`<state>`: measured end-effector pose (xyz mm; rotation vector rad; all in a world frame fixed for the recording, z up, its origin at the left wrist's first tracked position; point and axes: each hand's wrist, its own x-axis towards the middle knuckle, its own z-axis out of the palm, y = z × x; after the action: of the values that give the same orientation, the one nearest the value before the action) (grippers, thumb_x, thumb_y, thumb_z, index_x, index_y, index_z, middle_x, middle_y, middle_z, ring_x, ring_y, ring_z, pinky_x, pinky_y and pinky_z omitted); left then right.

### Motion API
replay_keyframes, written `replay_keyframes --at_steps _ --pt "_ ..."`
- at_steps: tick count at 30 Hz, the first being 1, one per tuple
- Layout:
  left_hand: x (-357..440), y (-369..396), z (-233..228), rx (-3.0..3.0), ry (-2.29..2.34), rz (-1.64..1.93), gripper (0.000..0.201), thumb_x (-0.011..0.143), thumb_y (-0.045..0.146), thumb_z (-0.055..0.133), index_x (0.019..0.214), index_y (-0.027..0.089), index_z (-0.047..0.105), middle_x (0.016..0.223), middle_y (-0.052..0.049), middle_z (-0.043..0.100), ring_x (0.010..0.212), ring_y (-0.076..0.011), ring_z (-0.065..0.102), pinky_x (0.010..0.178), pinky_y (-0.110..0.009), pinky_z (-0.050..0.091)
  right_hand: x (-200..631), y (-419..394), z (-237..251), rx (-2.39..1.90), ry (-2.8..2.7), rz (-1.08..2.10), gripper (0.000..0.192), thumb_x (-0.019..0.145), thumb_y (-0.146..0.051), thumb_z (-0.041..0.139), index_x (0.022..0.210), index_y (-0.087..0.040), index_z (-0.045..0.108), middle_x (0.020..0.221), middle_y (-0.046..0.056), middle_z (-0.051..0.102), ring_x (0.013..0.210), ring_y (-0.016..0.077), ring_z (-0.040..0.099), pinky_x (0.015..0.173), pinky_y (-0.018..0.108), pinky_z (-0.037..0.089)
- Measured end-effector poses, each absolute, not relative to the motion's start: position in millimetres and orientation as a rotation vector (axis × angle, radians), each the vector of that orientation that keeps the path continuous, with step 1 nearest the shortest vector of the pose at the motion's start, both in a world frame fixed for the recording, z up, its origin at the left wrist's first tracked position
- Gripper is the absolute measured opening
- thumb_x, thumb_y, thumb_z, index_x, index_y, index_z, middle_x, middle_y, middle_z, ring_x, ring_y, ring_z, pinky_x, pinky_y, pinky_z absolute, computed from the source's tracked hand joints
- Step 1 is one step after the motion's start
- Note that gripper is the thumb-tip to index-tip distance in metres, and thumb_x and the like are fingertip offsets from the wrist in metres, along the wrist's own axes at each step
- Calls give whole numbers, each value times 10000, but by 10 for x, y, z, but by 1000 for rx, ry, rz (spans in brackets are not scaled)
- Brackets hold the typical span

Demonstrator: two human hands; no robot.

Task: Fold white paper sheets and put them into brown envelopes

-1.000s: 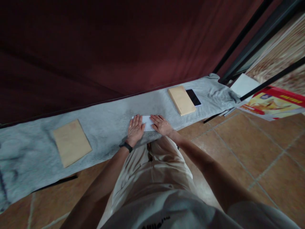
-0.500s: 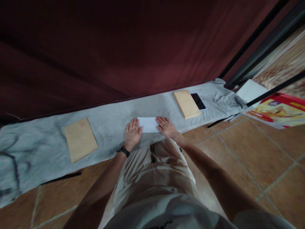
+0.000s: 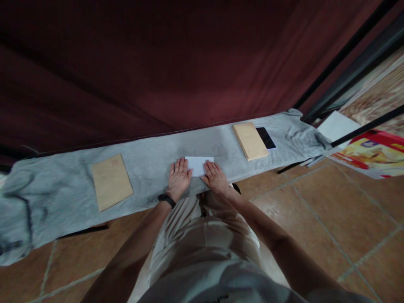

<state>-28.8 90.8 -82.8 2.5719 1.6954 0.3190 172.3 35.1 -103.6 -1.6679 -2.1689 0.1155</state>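
Note:
A small white sheet of paper point(image 3: 197, 166), perhaps folded, lies flat on the grey cloth point(image 3: 151, 164) in front of me. At its left end rests my left hand point(image 3: 179, 176), palm down with fingers stretched out; a dark band circles that wrist. My right hand point(image 3: 216, 178) presses flat over the paper's right end, covering part of it, fingers extended. Off to the left lies a single brown envelope point(image 3: 112, 183). Right of my hands sits a stack of brown envelopes point(image 3: 251, 141), beside a dark-screened phone or tablet point(image 3: 266, 138).
The cloth covers a long narrow table against a dark red curtain point(image 3: 176, 75). Black metal poles point(image 3: 344, 54) slant at the right. A red and yellow printed box or bag point(image 3: 375, 151) and a white panel point(image 3: 337, 126) stand near the tiled floor point(image 3: 315, 210).
My right hand has slid left, inward over the paper, so its corner now shows beyond the fingers. My left hand stays at the left end. The whole view has shifted slightly.

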Motion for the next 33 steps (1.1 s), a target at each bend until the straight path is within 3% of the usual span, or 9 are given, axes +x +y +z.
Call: replay_keyframes --at_steps 7,15,19,22,27,30,33 --pt "-141 868 -647 2688 1525 56 587 1020 246 278 1541 -5 383 1645 -205 312 1581 -292 150 1295 -533 74 1852 275 -1028 -1713 -2100 125 663 1048 -455 426 1531 -1 415 1596 256 384 1511 352 353 1229 569 320" --pt "-62 855 -645 2760 1457 -65 575 980 107 249 1495 -102 395 1603 -295 343 1562 -316 212 1294 -526 113 1873 310 -855 -1798 -2181 55 640 1010 -420 508 1455 40 507 1517 297 484 1446 393 442 1239 571 281" --pt "-43 838 -612 2783 1444 -144 580 949 60 284 1491 -124 384 1592 -320 344 1556 -334 235 1288 -531 130 1853 378 -689 -1747 -2401 73 561 1012 -359 518 1424 21 544 1519 278 493 1440 358 457 1244 533 279" --pt "-19 810 -563 2781 1458 -189 587 944 48 273 1501 -97 390 1600 -313 337 1548 -358 254 1270 -567 159 1816 427 -551 -1753 -2557 110 509 1010 -295 525 1414 14 551 1506 293 498 1377 336 533 1204 484 354" --pt "-27 769 -536 2630 1533 -75 604 930 36 274 1513 -45 410 1611 -299 331 1490 -411 357 1181 -584 324 1687 472 -378 -1775 -2760 69 465 971 -85 454 1419 13 535 1436 315 551 1222 325 654 1033 452 517" --pt "-107 771 -568 2481 1520 158 553 972 129 337 1504 45 465 1628 -245 344 1473 -411 383 1165 -576 351 1640 462 -314 -1832 -2756 55 474 947 -46 443 1407 20 538 1407 322 573 1200 330 665 969 441 552" --pt "-223 808 -602 2170 1481 552 508 1011 308 435 1489 148 499 1635 -176 373 1475 -357 402 1221 -529 299 1682 456 -269 -1865 -2587 217 437 938 -44 454 1349 -29 601 1356 290 627 1142 306 694 949 408 555"
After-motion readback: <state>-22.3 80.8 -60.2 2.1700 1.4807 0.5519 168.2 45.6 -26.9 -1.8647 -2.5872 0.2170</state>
